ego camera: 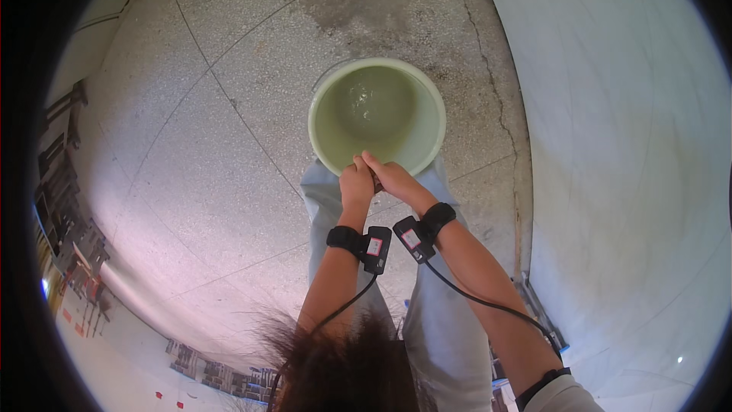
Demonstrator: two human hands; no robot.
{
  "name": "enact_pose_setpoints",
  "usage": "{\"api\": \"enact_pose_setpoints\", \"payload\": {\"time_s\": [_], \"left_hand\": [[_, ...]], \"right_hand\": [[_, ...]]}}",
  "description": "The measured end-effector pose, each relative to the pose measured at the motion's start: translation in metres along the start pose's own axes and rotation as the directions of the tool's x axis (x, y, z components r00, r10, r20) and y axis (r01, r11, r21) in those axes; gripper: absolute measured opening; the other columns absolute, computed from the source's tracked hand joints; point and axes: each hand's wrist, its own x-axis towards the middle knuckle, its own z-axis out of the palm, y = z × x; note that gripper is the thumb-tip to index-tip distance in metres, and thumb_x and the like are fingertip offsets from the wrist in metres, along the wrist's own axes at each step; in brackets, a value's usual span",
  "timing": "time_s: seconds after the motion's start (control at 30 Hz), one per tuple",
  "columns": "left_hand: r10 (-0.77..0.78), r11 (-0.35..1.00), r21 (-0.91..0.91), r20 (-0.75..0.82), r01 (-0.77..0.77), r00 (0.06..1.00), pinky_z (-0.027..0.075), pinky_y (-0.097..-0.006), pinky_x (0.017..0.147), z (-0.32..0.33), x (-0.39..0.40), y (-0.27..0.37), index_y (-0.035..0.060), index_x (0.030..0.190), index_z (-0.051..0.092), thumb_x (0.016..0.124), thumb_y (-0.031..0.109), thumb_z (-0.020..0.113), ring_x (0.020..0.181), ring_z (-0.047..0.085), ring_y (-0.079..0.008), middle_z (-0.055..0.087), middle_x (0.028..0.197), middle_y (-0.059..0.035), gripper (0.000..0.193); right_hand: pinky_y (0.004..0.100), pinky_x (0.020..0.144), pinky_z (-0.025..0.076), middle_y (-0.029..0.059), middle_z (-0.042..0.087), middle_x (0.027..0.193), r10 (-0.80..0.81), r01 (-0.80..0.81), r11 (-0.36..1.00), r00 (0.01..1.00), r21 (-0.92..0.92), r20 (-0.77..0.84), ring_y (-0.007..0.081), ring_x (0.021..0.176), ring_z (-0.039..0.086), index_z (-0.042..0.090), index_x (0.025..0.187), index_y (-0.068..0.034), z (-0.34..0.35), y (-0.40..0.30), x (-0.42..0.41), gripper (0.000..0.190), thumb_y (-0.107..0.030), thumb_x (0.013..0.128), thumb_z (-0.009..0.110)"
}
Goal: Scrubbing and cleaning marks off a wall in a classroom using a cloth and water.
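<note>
A pale green plastic bucket with cloudy greenish water in it stands on the floor before me. Its thin wire handle lies against the rim at the upper left. My left hand and my right hand are together over the rim nearest me. Both are closed around something small and brownish that shows only between them; what it is cannot be told. The thumbs lie side by side, pointing over the water. Black straps with small cabled boxes are on both wrists.
The speckled terrazzo floor has dark stains and a long crack beyond and right of the bucket. A pale wall rises at the right. Stools and tables stand along the far left. My trousered legs are close behind the bucket.
</note>
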Motion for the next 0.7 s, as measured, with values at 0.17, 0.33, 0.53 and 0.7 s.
{"api": "enact_pose_setpoints", "payload": {"time_s": [0.17,0.33,0.53,0.7], "left_hand": [[-0.030,0.995,-0.099,-0.026,0.028,0.999,0.046,-0.0459,0.065,-0.001,-0.006,0.001,-0.0078,0.078,0.063,0.093,0.038,0.037,0.070,0.061,-0.0389,0.062,0.072,-0.0257,0.054],[-0.078,0.989,-0.133,-0.041,0.072,0.996,0.045,-0.0425,0.058,0.004,-0.014,0.002,-0.0087,0.073,0.061,0.091,0.035,0.040,0.058,0.061,-0.0321,0.061,0.063,-0.0226,0.053],[-0.067,0.982,-0.180,-0.077,0.053,0.995,0.045,-0.0415,0.057,0.003,-0.018,0.007,-0.0093,0.071,0.061,0.090,0.034,0.041,0.057,0.060,-0.0307,0.060,0.061,-0.0217,0.051],[-0.056,0.984,-0.175,-0.076,0.042,0.995,0.045,-0.0414,0.058,0.008,-0.011,0.001,-0.0100,0.072,0.060,0.091,0.035,0.039,0.059,0.060,-0.0304,0.060,0.061,-0.0216,0.053]], "right_hand": [[0.0443,0.066,0.047,0.0258,0.062,0.068,-0.152,0.111,0.956,0.979,-0.270,-0.135,0.0399,0.068,0.062,0.063,0.078,0.008,0.004,0.006,-0.005,0.066,-0.051,0.094,0.037],[0.0452,0.067,0.046,0.0280,0.059,0.065,-0.146,0.055,0.922,0.966,-0.383,-0.212,0.0411,0.069,0.061,0.061,0.073,0.009,0.005,0.004,-0.017,0.062,-0.045,0.094,0.038],[0.0479,0.068,0.046,0.0294,0.058,0.065,-0.175,0.081,0.936,0.951,-0.343,-0.255,0.0447,0.070,0.060,0.060,0.069,0.008,0.003,0.006,-0.014,0.060,-0.042,0.093,0.038],[0.0451,0.069,0.048,0.0275,0.060,0.066,-0.140,0.083,0.962,0.968,-0.259,-0.211,0.0432,0.072,0.062,0.060,0.069,0.009,0.001,0.013,-0.003,0.060,-0.043,0.091,0.040]]}}
